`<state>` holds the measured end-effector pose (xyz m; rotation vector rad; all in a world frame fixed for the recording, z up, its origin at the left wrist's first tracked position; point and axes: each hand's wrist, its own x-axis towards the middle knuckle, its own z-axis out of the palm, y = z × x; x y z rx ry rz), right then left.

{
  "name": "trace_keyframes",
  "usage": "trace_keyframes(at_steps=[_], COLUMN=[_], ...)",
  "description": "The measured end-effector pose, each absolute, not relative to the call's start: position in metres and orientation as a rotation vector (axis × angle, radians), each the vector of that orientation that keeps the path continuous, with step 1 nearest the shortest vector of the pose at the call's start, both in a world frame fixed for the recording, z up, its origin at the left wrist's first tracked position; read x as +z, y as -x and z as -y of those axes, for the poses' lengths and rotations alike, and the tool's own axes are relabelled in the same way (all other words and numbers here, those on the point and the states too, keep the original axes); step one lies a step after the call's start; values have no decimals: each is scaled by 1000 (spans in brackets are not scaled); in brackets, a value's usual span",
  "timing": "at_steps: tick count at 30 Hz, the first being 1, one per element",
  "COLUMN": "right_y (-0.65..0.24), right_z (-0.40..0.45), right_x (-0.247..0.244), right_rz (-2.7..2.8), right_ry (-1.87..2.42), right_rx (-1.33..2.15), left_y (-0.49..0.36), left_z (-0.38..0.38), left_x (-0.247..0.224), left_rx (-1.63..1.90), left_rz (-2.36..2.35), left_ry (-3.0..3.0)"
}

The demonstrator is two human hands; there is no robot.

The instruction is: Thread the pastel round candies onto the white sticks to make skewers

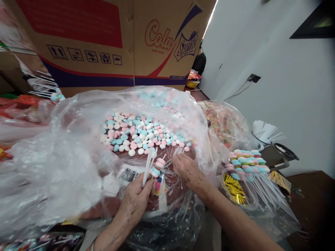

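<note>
"Where was the left hand [138, 195], and what was in it?"

"Over the near edge of the desk [103, 208]; it grasped a small bunch of white sticks [148, 165] between thumb and fingers, along with a candy skewer [156, 171] of pink and blue pieces; the skewer leaned just beside the sticks."

"And the right hand [187, 170]?"

"Just to the right of the skewer, knuckles up, fingers curled down at the clear plastic bag [206, 157]; whether it pinched anything could not be told, since the fingertips were hidden."

"What lay beyond the hands?"

"Loose candies [141, 136], pink, blue and white, spread over the middle of the desk, with the bag around them; towards the far edge, behind the bag, stood a big cardboard box [104, 42]."

"Anything towards the right edge?"

"More skewers [247, 162], stacked in rows with their sticks pointing to the near right corner; just beside them sat gold strips [234, 190] in a clear container [251, 195]."
</note>
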<state>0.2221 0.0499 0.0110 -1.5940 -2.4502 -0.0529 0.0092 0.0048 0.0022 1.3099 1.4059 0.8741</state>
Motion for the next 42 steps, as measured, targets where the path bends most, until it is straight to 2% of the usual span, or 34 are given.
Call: trace_keyframes(at_steps=[3,7,11,15,19,27,31,34,42], right_y=[-220,-212,-202,-201,-204,-210,-207,-196,-161], right_z=[-56,-61,-60,-56,-49,-44,-54,-69,-94], right_x=[16,29,33,24,21,41,48,48,21], right_rz=[1918,1211,1024,1082,1375,1907,1724,1662,2558], right_ry=[1607,1328,1209,1198,1260,1147,1202,1297,1292], right_rx=[415,1072,1228,1174,1062,1009,1034,842,116], left_y=[-8,-10,-11,-11,-11,-9,-8,-9,-8], left_z=[-6,-5,-6,-6,-6,-5,-3,-2,-4], left_x=[1,6,9,8,7,11,0,-7,-14], left_rx=[786,776,759,736,756,850,919,1004,1188], left_rz=[-1336,-1297,-1279,-1298,-1299,-1243,-1242,-1267,-1256], left_ry=[-1383,-1475,-1535,-1519,-1508,-1445,-1247,-1054,-892])
